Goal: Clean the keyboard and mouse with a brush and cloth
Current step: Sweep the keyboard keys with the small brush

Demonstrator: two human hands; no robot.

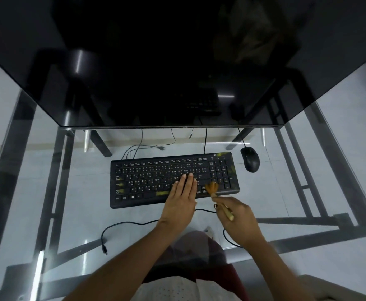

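A black keyboard (174,180) lies flat on a glass desk (286,192), in front of a big dark screen (156,61). Some keys have yellow smudges on them.

The left hand (182,198) lies flat on the right half of the keyboard. Its fingers are straight and close together, pressing down on the keys and holding nothing.

The right hand (238,220) is just in front of the keyboard's right end. Its fingers are curled tight around the pale handle of a small brush (217,197). The brown bristles touch the keys near the keyboard's front right corner, just beside the left hand.

A black mouse (249,159) sits on the desk just past the keyboard's far right corner. No hand touches it.

A thin black cable (121,225) lies loose on the desk in front of the keyboard, with a small plug at its end. I see no cloth here.
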